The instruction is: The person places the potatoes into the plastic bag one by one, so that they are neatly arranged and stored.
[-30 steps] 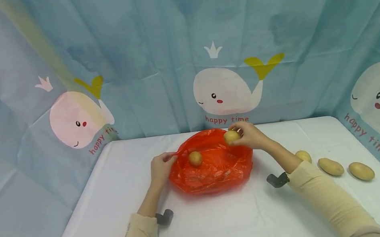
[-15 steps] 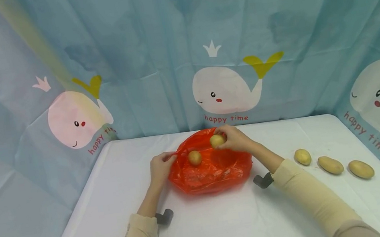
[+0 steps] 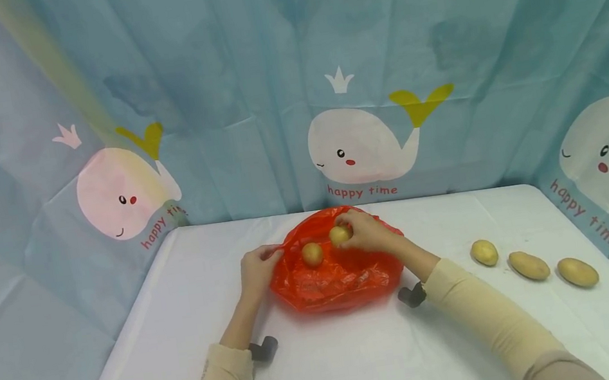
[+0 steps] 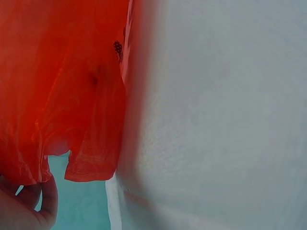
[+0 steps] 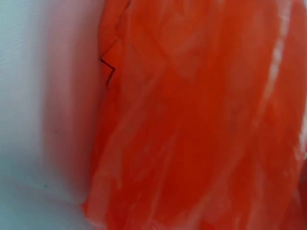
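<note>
A red plastic bag (image 3: 324, 291) lies open on the white table, its mouth spread wide. My left hand (image 3: 257, 271) pinches the bag's left edge; in the left wrist view the fingers (image 4: 49, 196) grip the red film from below. One potato (image 3: 312, 254) rests inside the bag at the left. My right hand (image 3: 365, 231) reaches into the bag's mouth and holds a second potato (image 3: 339, 236) in its fingertips, just right of the first. The right wrist view shows only the bag's side (image 5: 192, 120); the right hand is hidden there.
Three potatoes lie in a slanting row on the right: a rounder potato (image 3: 485, 252), a longer potato (image 3: 529, 265) and an oval potato (image 3: 578, 272). The white table (image 3: 352, 365) ends at a blue curtain (image 3: 253, 158) printed with whales.
My right hand has carried its potato leftward and lower into the bag, beside the potato there. The left hand keeps its pinch on the edge and has barely moved.
</note>
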`<state>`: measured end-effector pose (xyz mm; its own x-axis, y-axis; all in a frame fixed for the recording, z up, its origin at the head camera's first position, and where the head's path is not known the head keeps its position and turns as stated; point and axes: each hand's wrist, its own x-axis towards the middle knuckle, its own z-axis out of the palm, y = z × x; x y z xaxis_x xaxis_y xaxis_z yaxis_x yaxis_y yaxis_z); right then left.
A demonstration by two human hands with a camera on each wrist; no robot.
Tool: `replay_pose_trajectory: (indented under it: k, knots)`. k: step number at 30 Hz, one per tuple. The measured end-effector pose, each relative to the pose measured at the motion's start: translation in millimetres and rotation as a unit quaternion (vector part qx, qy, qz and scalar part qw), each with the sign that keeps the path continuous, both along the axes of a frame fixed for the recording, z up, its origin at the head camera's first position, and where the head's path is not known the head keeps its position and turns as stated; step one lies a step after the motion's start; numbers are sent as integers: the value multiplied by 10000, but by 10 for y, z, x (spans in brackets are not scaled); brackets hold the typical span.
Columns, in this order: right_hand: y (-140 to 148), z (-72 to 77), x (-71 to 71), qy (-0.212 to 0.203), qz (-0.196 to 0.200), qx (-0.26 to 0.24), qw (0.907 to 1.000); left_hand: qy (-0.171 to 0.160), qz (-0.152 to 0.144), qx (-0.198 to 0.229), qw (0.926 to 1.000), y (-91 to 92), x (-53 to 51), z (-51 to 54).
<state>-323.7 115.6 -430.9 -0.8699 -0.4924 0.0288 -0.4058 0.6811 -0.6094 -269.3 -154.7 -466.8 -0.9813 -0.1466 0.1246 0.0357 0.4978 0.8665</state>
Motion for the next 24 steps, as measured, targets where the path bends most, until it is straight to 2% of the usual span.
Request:
replay_pose_trajectory:
  k: [6,13,24]
  knots:
    - [-50,-77,-5,-53,-27,136,9999,-45,5,11,10000,7,-4,-1]
    - [-128,-153,-39,204,64,353,9991,112,-22,-17,9999,15,-9,10]
    - [-227,-186,-55,78,75,540,9985,129,-30,-93,9999,12,-23,12]
